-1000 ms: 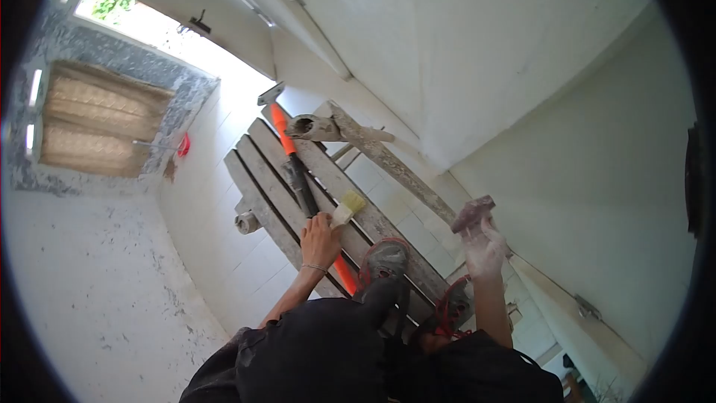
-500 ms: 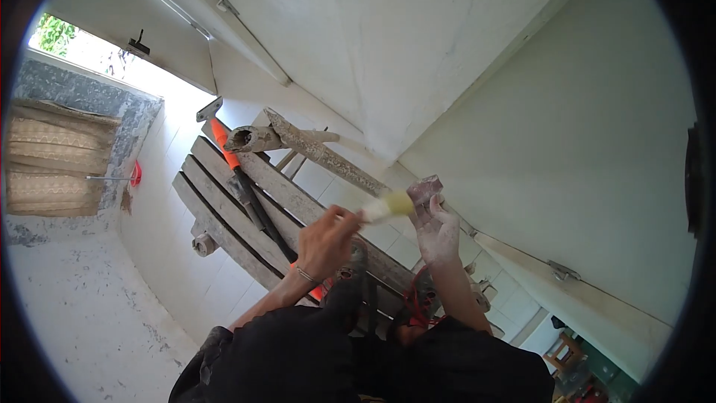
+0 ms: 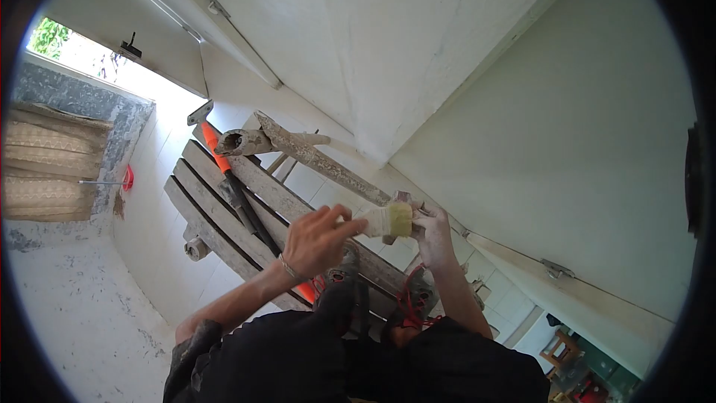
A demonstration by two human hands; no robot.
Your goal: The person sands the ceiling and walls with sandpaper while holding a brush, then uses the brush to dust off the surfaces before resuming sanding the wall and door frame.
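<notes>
My left hand (image 3: 319,241), a bracelet at its wrist, is closed round the pale handle of a brush (image 3: 400,219) with yellowish bristles. My right hand (image 3: 432,235), whitened with dust, grips a small brownish block (image 3: 402,197). The bristles lie across the block in this view and hide its middle. Both hands are above a slatted wooden bench (image 3: 283,194). On its slats rests a long orange and black tool (image 3: 237,190) with a flat metal head, left of my hands.
A worn wooden rail (image 3: 321,158) runs along the bench's far side. White walls and a door panel (image 3: 567,142) stand close at the right. Shoes with red laces (image 3: 410,302) are below my hands. A curtain (image 3: 52,164) hangs at the left.
My right hand has turned the block and drawn it slightly left and down. The brush has shifted a little right and now overlaps the block. The camera view has moved slightly.
</notes>
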